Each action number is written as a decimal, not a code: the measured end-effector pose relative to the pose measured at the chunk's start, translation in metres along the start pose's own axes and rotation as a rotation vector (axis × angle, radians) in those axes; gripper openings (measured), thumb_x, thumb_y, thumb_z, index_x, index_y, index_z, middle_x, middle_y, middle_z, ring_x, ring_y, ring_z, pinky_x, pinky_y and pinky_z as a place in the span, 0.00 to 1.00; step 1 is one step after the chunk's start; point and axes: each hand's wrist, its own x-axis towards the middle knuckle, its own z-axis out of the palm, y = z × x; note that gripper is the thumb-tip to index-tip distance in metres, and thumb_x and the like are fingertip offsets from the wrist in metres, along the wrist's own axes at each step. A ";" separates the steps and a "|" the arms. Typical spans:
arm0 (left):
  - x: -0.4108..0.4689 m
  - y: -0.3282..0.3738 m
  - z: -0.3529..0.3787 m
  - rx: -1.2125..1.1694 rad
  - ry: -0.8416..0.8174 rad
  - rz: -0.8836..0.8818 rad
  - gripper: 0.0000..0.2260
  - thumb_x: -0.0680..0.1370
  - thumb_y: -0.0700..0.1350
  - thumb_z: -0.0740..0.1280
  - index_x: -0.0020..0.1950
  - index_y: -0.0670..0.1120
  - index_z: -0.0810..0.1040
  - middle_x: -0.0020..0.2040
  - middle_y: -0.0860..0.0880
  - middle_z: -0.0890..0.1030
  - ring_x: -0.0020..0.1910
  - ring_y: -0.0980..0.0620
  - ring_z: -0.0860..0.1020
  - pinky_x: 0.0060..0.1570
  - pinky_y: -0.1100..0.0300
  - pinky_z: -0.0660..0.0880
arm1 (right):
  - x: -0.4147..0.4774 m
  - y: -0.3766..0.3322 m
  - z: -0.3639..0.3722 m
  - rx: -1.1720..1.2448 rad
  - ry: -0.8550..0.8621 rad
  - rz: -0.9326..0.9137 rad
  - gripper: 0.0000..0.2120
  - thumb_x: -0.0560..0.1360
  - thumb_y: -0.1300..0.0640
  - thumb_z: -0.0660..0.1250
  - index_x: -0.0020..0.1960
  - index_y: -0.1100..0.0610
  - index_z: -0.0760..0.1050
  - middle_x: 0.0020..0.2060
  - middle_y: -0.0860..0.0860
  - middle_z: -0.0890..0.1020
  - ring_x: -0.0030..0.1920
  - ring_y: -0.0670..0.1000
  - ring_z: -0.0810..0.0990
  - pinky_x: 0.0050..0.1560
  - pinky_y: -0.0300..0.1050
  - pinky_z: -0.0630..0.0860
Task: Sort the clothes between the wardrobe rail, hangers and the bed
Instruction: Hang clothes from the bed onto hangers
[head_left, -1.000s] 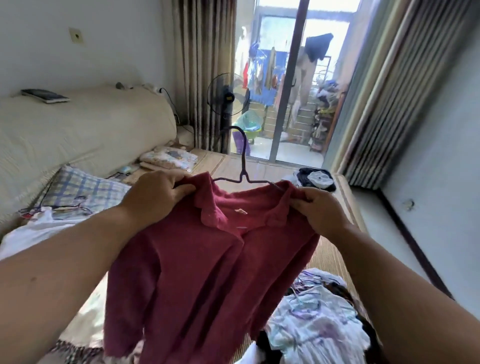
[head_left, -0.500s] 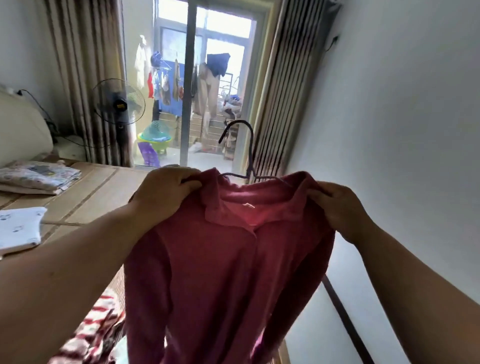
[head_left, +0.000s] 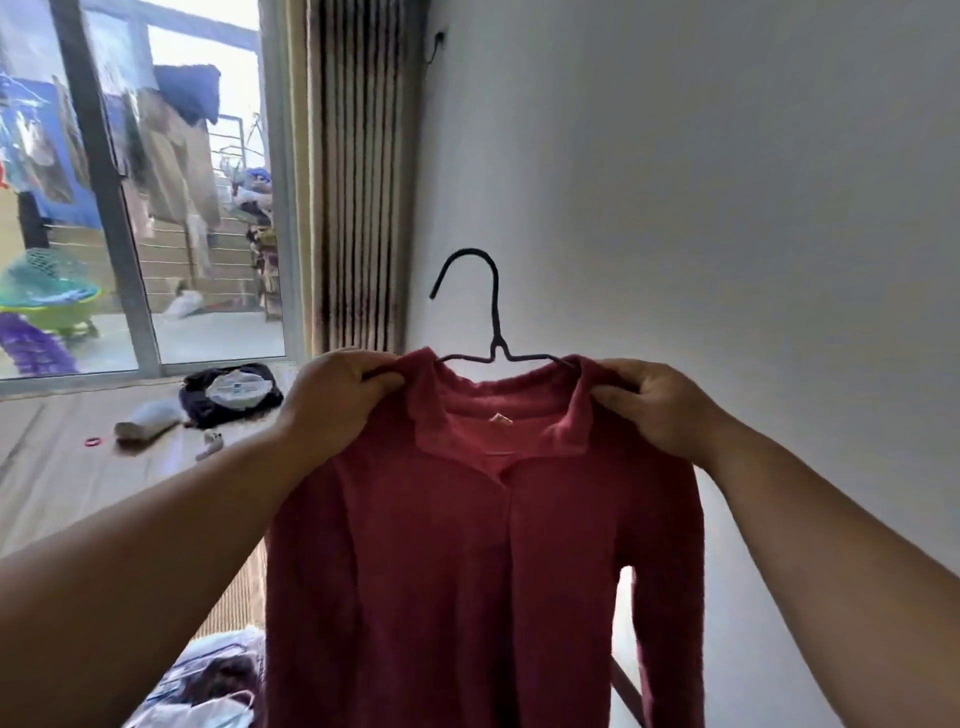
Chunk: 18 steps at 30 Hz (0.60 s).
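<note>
left grip (head_left: 337, 400) and right grip (head_left: 662, 410) pinch red shirt (head_left: 467, 545) on hanger (head_left: 496, 306); curtain (head_left: 358, 182) behind.

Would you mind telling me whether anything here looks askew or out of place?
The shirt hangs evenly on the hanger, with the left hand and right hand gripping its shoulders. Only loose bits lie scattered near the glass door: a dark bundle, a white item and a pink ring.
</note>
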 end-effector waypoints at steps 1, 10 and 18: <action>0.010 0.003 0.012 -0.024 -0.029 0.006 0.08 0.76 0.43 0.68 0.54 0.49 0.83 0.41 0.58 0.78 0.45 0.55 0.76 0.39 0.77 0.64 | 0.004 0.012 -0.005 0.017 0.041 0.011 0.11 0.77 0.57 0.65 0.50 0.41 0.78 0.48 0.40 0.83 0.49 0.38 0.80 0.54 0.34 0.72; 0.082 0.005 0.094 -0.010 -0.106 -0.031 0.19 0.75 0.43 0.70 0.36 0.69 0.78 0.35 0.69 0.79 0.35 0.70 0.75 0.36 0.75 0.68 | 0.073 0.140 -0.053 0.100 0.158 0.017 0.11 0.76 0.57 0.66 0.52 0.44 0.81 0.47 0.41 0.84 0.50 0.41 0.81 0.55 0.40 0.74; 0.129 -0.007 0.230 0.223 -0.166 -0.263 0.09 0.77 0.45 0.67 0.55 0.52 0.81 0.45 0.54 0.81 0.46 0.54 0.77 0.43 0.64 0.67 | 0.206 0.269 -0.067 0.059 -0.073 -0.088 0.11 0.77 0.56 0.65 0.49 0.39 0.79 0.47 0.38 0.82 0.51 0.42 0.80 0.54 0.39 0.72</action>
